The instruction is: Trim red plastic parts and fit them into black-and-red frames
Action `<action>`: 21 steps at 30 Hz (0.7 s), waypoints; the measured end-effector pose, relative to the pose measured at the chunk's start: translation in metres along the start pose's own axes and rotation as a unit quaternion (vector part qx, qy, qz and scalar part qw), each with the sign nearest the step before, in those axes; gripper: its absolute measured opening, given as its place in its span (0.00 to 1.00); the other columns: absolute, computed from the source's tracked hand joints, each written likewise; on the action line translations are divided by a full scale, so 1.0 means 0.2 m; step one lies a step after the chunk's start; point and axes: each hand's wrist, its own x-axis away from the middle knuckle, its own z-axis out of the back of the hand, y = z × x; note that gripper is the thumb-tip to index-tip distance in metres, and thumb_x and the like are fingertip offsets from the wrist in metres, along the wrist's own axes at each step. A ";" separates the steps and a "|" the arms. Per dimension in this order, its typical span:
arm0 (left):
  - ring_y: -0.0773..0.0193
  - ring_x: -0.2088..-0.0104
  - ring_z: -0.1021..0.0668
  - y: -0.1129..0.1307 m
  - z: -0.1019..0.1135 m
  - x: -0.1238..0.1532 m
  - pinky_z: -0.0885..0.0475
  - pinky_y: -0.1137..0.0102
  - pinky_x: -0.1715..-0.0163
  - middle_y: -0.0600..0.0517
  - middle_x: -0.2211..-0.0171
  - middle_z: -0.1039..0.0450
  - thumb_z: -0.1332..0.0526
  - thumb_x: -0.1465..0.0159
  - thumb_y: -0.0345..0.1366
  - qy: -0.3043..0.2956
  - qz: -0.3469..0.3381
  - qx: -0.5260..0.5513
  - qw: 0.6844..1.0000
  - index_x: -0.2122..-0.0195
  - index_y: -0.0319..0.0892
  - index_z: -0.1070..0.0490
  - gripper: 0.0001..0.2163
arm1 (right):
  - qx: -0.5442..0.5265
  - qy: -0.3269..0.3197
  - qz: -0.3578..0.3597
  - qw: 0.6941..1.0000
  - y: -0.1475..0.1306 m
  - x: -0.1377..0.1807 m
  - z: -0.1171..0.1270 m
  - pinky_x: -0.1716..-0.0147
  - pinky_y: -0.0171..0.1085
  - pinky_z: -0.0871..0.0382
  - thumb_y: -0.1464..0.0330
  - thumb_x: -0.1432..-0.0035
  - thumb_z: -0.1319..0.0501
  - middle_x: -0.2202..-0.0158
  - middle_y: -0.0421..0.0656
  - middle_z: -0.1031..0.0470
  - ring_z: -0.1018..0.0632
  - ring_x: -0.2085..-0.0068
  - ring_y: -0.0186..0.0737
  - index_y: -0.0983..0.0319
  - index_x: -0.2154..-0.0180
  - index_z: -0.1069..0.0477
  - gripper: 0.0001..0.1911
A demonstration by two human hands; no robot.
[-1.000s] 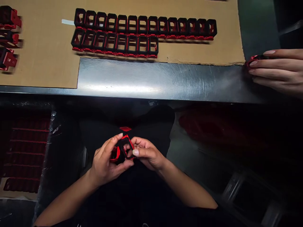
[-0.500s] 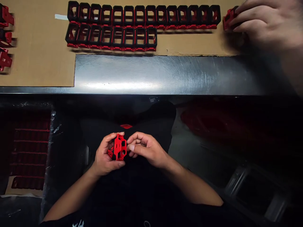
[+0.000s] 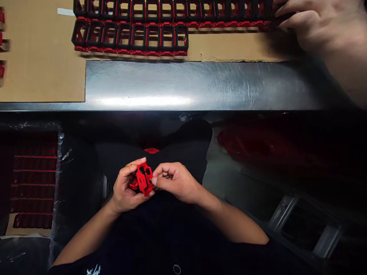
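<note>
Three red pieces [image 3: 1, 38] sit cut off at the left edge of the tan cardboard sheet [image 3: 43, 57], which we take to be there to keep parts off the bare steel table [image 3: 200, 84]. Below them, plastic sheeting [image 3: 60, 160] wraps a dim stack of red pieces [image 3: 33, 179]; we make out about six rows, though the dark prevents an exact count.

Moving right along the cardboard, past a strip of white tape [image 3: 65, 11], stand the black-and-red frames [image 3: 131, 38]: eight in the near row and about fourteen in the far one, which the top edge crops. Butted side by side, they seem set this way to stay put and to be counted at a glance.

At the centre, over the lap, the left hand [image 3: 126, 187] is closed around one red frame [image 3: 142, 179], thumb across its top — probably to leave it within reach of the other hand. The right hand [image 3: 177, 181] is half curled, with its forefinger touching the frame's edge; we cannot tell whether it is pinching. One small red piece [image 3: 151, 151] lies on the dark clothing just beyond them.

Further right, below the table, lie a dim red heap [image 3: 258, 147] and a dark metal-framed object [image 3: 304, 225]. Last, a co-worker's hand [image 3: 318, 23] spreads its fingers at the far row's end — what lies beneath, we cannot tell.
</note>
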 end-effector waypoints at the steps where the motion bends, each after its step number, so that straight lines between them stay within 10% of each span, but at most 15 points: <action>1: 0.53 0.43 0.22 0.00 0.00 0.00 0.20 0.64 0.54 0.37 0.41 0.29 0.26 0.44 0.35 -0.001 0.000 -0.004 1.000 0.35 0.47 0.41 0.37 | -0.001 0.001 -0.001 1.000 0.00 0.00 0.00 0.75 0.31 0.39 0.68 0.47 0.34 0.76 0.37 0.28 0.31 0.75 0.30 0.63 0.71 0.25 0.05; 21: 0.54 0.54 0.15 0.06 0.04 -0.05 0.17 0.66 0.63 0.35 0.45 0.24 0.27 0.42 0.35 -0.045 -0.181 -0.214 0.959 0.32 0.44 0.45 0.40 | 0.069 0.038 0.039 0.996 0.01 0.03 0.01 0.75 0.30 0.33 0.68 0.44 0.34 0.73 0.39 0.19 0.22 0.74 0.33 0.61 0.69 0.19 0.05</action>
